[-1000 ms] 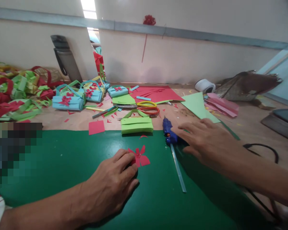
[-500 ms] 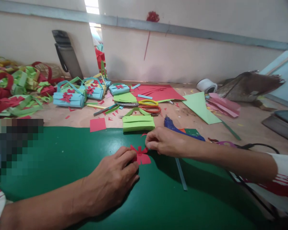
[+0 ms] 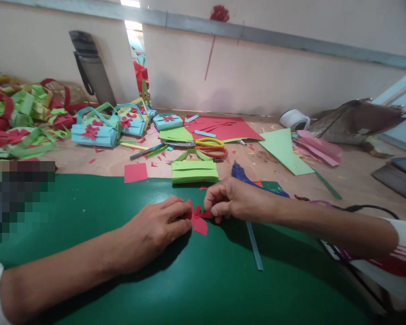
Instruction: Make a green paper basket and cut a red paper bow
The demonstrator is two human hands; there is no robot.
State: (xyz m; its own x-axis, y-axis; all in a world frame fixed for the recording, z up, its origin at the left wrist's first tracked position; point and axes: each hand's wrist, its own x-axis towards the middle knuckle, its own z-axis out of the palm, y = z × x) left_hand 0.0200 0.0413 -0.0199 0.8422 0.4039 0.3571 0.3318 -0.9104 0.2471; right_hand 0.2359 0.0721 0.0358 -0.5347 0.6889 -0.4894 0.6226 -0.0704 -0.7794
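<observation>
A red paper flower (image 3: 199, 225) with several petals is held just over the green work surface (image 3: 122, 289). My left hand (image 3: 162, 228) pinches it at its left side, the fingertips partly hiding a petal. On the opposite side, my right hand (image 3: 225, 201) has thumb and finger closed on a petal. Just beyond the hands sits a small lime-green paper handbag (image 3: 194, 172) with a handle. Under my right forearm lies a blue hot glue gun (image 3: 239, 172), its nozzle pointing away. A clear glue stick (image 3: 254, 248) sticks out below that forearm.
Scissors (image 3: 209, 143) with yellow and orange handles lie behind the green bag. Blue paper bags with red flowers (image 3: 94, 134) stand back left, beside a heap of paper pieces (image 3: 27, 108). A red square (image 3: 135, 173), red sheets (image 3: 230, 128) and a grey bottle (image 3: 93, 67) are around.
The flower has turned slightly between my hands. My right fingers have come onto its right petal, and my left hand has shifted a little up.
</observation>
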